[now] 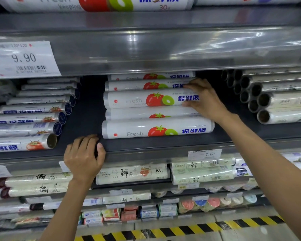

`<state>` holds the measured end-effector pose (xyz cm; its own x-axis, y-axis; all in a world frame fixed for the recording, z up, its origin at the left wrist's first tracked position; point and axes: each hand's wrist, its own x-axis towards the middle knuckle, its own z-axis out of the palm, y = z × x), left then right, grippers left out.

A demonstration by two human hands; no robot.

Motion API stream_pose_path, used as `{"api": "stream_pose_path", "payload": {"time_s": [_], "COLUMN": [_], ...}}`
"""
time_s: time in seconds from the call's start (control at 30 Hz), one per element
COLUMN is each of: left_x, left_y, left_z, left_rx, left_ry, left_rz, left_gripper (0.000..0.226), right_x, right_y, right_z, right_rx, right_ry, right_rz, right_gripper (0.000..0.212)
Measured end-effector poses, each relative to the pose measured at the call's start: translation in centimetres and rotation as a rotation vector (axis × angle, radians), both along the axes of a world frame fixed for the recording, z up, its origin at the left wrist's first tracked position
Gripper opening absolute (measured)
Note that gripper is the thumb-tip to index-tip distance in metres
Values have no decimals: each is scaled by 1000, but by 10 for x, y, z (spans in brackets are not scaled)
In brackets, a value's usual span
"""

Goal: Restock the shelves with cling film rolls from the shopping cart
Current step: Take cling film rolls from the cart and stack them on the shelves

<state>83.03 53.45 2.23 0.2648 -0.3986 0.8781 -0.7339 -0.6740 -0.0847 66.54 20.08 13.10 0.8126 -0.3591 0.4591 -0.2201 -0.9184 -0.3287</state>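
White cling film rolls point(151, 100) with a tomato and kiwi print lie side by side in the middle of a dark shelf point(87, 101), five in a row from front to back. The right hand point(205, 100) reaches in at their right ends, its fingers stretched and slightly spread, fingertips touching the second roll from the back and the thumb lying against the third. The left hand point(83, 157) grips the shelf's front edge, fingers curled over the lip. Other rolls point(30, 119) lie at the left of the shelf, and a price tag point(23, 58) reads 9.90.
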Motion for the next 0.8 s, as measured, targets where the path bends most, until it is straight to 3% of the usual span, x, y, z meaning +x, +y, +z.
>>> {"api": "stream_pose_path", "payload": {"time_s": [0.8], "left_x": [-1], "left_y": [0], "left_z": [1], "left_rx": [-1], "left_ry": [15], "left_rz": [-8], "left_gripper": [41], "right_x": [2], "right_y": [5], "right_z": [-6], "right_rx": [-25], "right_ry": [-14], "right_rz": [9], "right_gripper": [54]}}
